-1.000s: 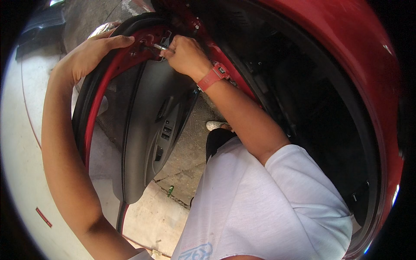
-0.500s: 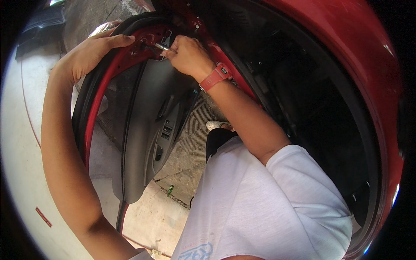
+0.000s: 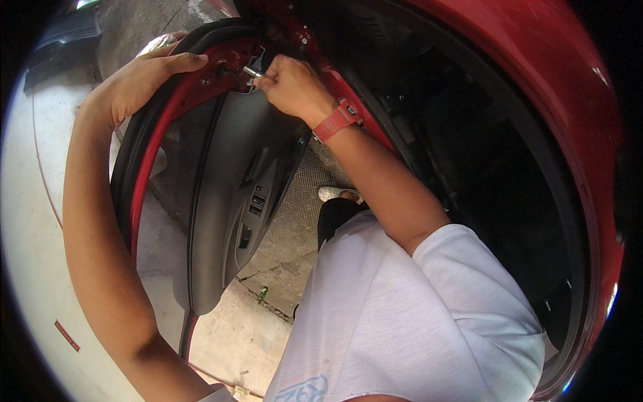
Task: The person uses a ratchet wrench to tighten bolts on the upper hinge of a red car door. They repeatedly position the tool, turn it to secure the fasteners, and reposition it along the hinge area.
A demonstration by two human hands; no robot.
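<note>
A red car door [image 3: 137, 194] stands open, edged with a black rubber seal. My left hand [image 3: 137, 84] is closed round the front corner of its frame, thumb on the inner side and the other fingers mostly out of sight beyond. My right hand [image 3: 295, 84], above a red wristwatch [image 3: 337, 120], pinches a short silver cylindrical tool [image 3: 252, 71]. The tool points toward the bare red metal corner [image 3: 213, 74] of the door, beside a thin bent bracket outline; whether its tip touches anything is unclear. Below lies the grey door trim panel [image 3: 224, 174] with window switches [image 3: 257, 201].
To the right, the dark car interior [image 3: 482, 134] opens behind the red body frame [image 3: 583, 100]. A white surface [image 3: 30, 221] curves along the left. Under the door are patterned paving [image 3: 295, 201], a small green object [image 3: 262, 293] and my shoe [image 3: 331, 193].
My right wrist has turned slightly and the silver tool's angle has shifted a little, its outer end moving right. My left hand stays on the door frame.
</note>
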